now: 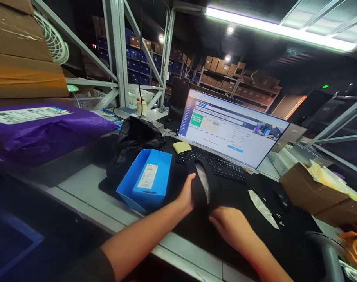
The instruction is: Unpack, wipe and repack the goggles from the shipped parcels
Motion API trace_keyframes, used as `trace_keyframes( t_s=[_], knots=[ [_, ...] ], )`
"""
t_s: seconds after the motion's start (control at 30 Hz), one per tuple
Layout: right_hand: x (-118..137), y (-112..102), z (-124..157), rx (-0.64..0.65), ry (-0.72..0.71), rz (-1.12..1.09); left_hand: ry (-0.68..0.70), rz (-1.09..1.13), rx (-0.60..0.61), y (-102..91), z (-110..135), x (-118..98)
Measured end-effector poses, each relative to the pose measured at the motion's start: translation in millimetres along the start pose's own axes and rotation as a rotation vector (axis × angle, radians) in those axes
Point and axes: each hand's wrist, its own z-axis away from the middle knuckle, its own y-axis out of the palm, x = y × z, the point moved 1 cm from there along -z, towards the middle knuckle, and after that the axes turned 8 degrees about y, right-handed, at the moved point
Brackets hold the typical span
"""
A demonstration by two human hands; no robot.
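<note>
My left hand [186,195] grips the side of a black shoe-like item [202,184] with a pale lining, held on edge over the black desk mat [249,219]. My right hand [229,227] lies just below and right of it, fingers curled toward its lower edge; whether they touch it is unclear. A blue box [150,178] with a white label lies open to the left of my left hand. Behind the black item are a black keyboard [219,164] and a lit monitor [233,127].
A crumpled black bag [134,139] sits behind the blue box. A purple parcel [40,131] lies at the left under stacked cardboard. A yellow sticky pad [181,147], a white strip [262,207], a black mouse [282,199] and an open cardboard box [313,192] are on the desk.
</note>
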Motion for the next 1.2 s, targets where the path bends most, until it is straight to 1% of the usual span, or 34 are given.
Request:
trace_keyframes(
  t_s=[0.07,0.1,0.13,0.17,0.23,0.3,0.4,0.53,0.63,0.73,0.8,0.87,0.97,1.1,1.17,1.2],
  knots=[
    [-6.4,-19.3,2.4,-0.093,0.015,-0.3,0.028,-0.022,0.042,-0.7,-1.2,5.7],
    [-8.7,-24.4,0.2,-0.144,-0.005,-0.437,0.042,-0.032,0.067,-1.1,-1.6,8.7],
    [-10.7,-26.5,-4.7,-0.185,-0.046,-0.521,0.062,-0.043,0.089,-1.7,-1.7,11.4],
    [-13.1,-25.9,-12.3,-0.212,-0.093,-0.548,0.09,-0.054,0.108,-2.4,-1.7,13.5],
    [-20.5,-20.3,-33.1,-0.244,-0.141,-0.494,0.156,-0.081,0.14,-4.1,-1.2,16.1],
    [-31.7,-14.5,-55.4,-0.233,-0.076,-0.427,0.198,-0.117,0.18,-5.8,-0.8,17.4],
    [-46.5,-11.4,-77.2,-0.166,0.051,-0.384,0.185,-0.165,0.252,-8.2,-1.8,19.7],
    [-54.4,-10.8,-80.9,-0.119,0.057,-0.301,0.094,-0.198,0.302,-10.5,-5.7,26.0],
    [-64.9,-9.1,-79.5,-0.062,0.01,-0.297,0.011,-0.216,0.315,-10.9,-8.6,30.3],
    [-83.4,-9.3,-84.4,-0.085,-0.041,-0.379,-0.031,-0.21,0.316,-10.2,-11.7,31.6],
    [-94.8,-10.0,-90.2,-0.098,-0.043,-0.454,-0.03,-0.195,0.306,-9.6,-14.0,31.5],
    [-100.7,-10.3,-94.9,-0.087,-0.039,-0.513,-0.023,-0.177,0.295,-9.1,-15.8,31.7],
    [-95.6,-9.3,-95.3,-0.063,-0.058,-0.545,-0.03,-0.159,0.281,-9.1,-16.9,33.1],
    [-75.6,-6.3,-86.7,0.008,-0.156,-0.487,-0.023,-0.157,0.255,-9.9,-15.7,33.6],
    [-70.1,-7.4,-83.2,0.006,-0.155,-0.442,-0.017,-0.161,0.246,-9.8,-14.8,33.1],
    [-69.4,-9.2,-82.2,-0.008,-0.129,-0.417,-0.018,-0.163,0.242,-9.6,-14.3,32.9]
  ],
)
